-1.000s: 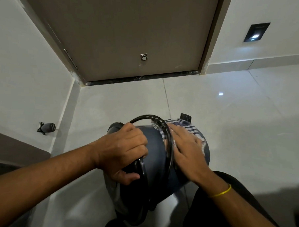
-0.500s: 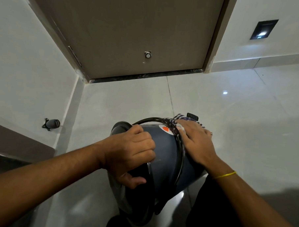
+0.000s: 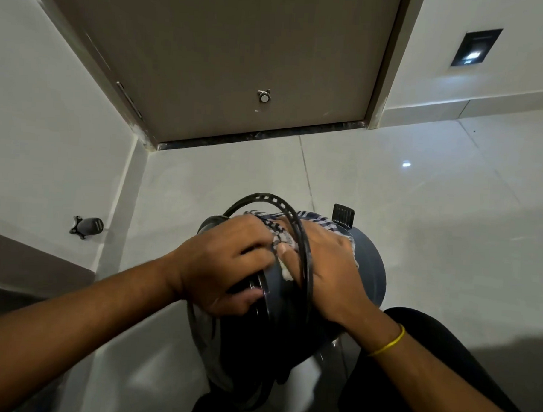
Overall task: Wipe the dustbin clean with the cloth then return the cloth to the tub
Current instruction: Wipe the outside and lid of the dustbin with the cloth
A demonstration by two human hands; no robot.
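A dark blue-grey dustbin [image 3: 371,272] lies tilted on its side on the floor between my arms, its black foot pedal [image 3: 343,214] at the far end. A thin black ring handle [image 3: 305,254] arcs over it. My left hand [image 3: 227,263] grips the bin's rim at the near end. A blue-and-white checked cloth [image 3: 313,221] lies on the bin's upper side, and my right hand [image 3: 326,264] presses on it, fingers bunching it toward my left hand. The tub is out of sight.
A closed brown door [image 3: 226,63] stands straight ahead with a small doorstop knob [image 3: 264,96]. White walls flank it; a black wall-mounted doorstop [image 3: 87,226] sticks out at left. A recessed wall light [image 3: 475,51] glows at upper right. Glossy white floor tiles [image 3: 451,188] stretch to the right.
My right hand has slid the cloth leftward over the bin's top toward my left hand. The cloth now shows more, bunched under the ring handle. My left hand keeps its grip on the rim.
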